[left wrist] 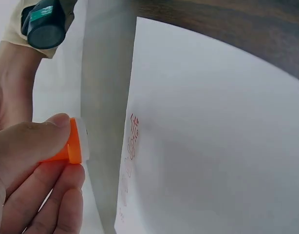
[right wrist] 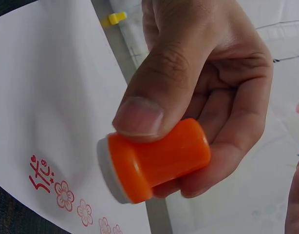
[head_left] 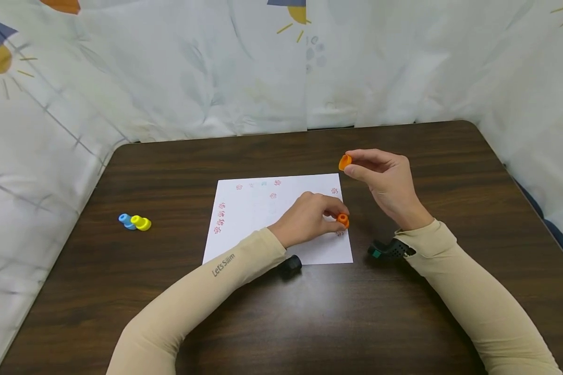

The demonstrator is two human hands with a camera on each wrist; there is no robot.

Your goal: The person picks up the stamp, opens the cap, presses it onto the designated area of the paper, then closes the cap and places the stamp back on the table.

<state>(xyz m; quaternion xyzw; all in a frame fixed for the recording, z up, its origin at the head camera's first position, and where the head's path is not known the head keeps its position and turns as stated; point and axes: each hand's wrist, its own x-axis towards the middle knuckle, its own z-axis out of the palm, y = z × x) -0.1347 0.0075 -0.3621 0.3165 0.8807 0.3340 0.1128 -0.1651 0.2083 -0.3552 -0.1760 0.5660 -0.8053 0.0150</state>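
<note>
the desk [head_left: 403,323] shows dark wood grain with a soft, low sheen. on it lies a white sheet of paper [head_left: 262,208], matt and flat, carrying red ink prints. the orange stamp [head_left: 342,220] pinched in the left hand [head_left: 309,219] looks like smooth, glossy plastic with a pale matt face at its end. the orange cap [head_left: 345,162] in the right hand [head_left: 384,179] has the same shiny plastic look. the blue stamp [head_left: 125,220] and yellow stamp [head_left: 142,223] are bright, smooth plastic too. both arms wear beige sleeves [head_left: 206,297] of fine stretch knit, matt. the backdrop cloth [head_left: 169,73] is pale printed fabric, creased and dull.
</note>
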